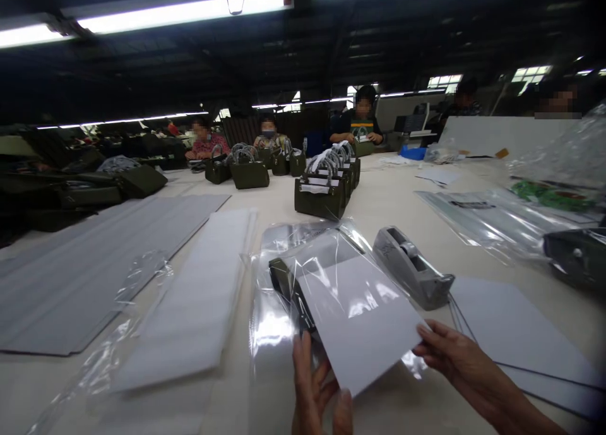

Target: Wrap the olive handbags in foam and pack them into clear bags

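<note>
A white card (362,321) lies tilted in front of me, its far part inside a clear plastic bag (272,321). Under the card, a dark green handbag (280,276) shows at its left side; most of it is hidden. My right hand (447,350) pinches the card's right corner between thumb and fingers. Beside the card's near left corner, my left hand (315,391) is open with its fingers apart, close to the bag's mouth. A grey tape dispenser (411,268) stands just right of the bag.
White foam sheets (189,309) and grey boards (95,264) lie left. More white cards (521,334) lie right, with flat plastic bags (492,223) beyond. A row of green handbags (319,197) stands ahead. Co-workers sit across the table; one person (362,129) handles a handbag.
</note>
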A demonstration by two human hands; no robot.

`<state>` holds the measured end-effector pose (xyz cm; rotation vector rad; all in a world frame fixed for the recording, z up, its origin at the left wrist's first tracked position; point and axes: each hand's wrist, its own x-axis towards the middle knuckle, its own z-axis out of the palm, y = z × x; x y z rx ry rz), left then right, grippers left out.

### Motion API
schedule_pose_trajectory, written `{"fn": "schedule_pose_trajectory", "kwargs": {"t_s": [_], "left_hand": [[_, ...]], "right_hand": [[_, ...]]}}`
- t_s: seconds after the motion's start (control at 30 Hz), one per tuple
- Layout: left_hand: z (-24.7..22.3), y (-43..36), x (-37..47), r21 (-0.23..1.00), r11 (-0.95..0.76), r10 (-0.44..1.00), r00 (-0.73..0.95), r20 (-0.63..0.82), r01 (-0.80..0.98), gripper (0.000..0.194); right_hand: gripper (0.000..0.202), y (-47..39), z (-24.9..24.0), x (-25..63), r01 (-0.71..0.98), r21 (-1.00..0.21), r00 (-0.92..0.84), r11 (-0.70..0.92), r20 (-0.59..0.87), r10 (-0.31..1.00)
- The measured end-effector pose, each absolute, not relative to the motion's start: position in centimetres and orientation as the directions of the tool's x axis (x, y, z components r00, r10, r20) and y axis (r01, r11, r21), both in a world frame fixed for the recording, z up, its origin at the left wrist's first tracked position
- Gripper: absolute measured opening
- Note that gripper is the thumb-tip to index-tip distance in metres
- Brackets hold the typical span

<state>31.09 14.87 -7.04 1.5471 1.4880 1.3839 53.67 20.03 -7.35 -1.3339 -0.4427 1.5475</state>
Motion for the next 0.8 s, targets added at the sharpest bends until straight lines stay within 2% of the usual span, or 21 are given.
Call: {"fn": "schedule_pose_trajectory", "kwargs": {"t_s": [0.07, 0.13, 0.2, 0.27, 0.43, 0.57, 0.67, 0.73, 0.8], "left_hand": [[-7.3, 15.3, 31.4, 0.735, -0.337, 0.866, -0.112, 0.487, 0.589, 0.060], [-7.1, 15.9, 31.6, 0.459, -0.399, 0.777, 0.026, 0.629, 0.794, 0.053], [-6.5, 16.6, 31.5, 0.247, -0.382, 0.759, 0.150, 0.634, 0.891, 0.044], [-5.6, 17.4, 31.3, 0.131, -0.350, 0.774, 0.208, 0.599, 0.927, 0.036], [-3.8, 20.4, 31.3, -0.029, -0.369, 0.737, 0.311, 0.600, 0.929, 0.032], [-3.1, 23.9, 31.6, -0.147, -0.376, 0.765, 0.396, 0.507, 0.915, 0.037], [-2.3, 26.0, 31.6, -0.171, -0.345, 0.818, 0.385, 0.427, 0.923, 0.037], [-1.6, 27.1, 31.5, -0.167, -0.333, 0.848, 0.372, 0.379, 0.928, 0.036], [-1.0, 27.8, 31.4, -0.150, -0.337, 0.870, 0.369, 0.328, 0.929, 0.037]], "right_hand": [[0.033, 21.8, -6.6, 52.0, -0.412, -0.839, 0.164, -0.356, -0.453, 0.876], [0.035, 23.6, -6.1, 50.7, -0.358, -0.895, 0.218, -0.266, -0.357, 0.908], [0.035, 25.3, -5.7, 49.8, -0.314, -0.932, 0.274, -0.183, -0.273, 0.922], [0.035, 26.7, -5.6, 49.4, -0.298, -0.944, 0.301, -0.141, -0.233, 0.925], [0.037, 28.8, -5.8, 48.6, -0.269, -0.960, 0.339, -0.080, -0.173, 0.925], [0.039, 28.5, -5.2, 47.7, -0.164, -0.984, 0.349, -0.062, -0.117, 0.930], [0.045, 26.2, -4.6, 48.8, 0.001, -0.998, 0.305, -0.061, -0.058, 0.951], [0.048, 24.1, -4.7, 51.0, 0.200, -0.977, 0.333, -0.067, 0.003, 0.943], [0.048, 22.3, -5.7, 54.4, 0.434, -0.894, 0.402, -0.113, 0.080, 0.912]]}}
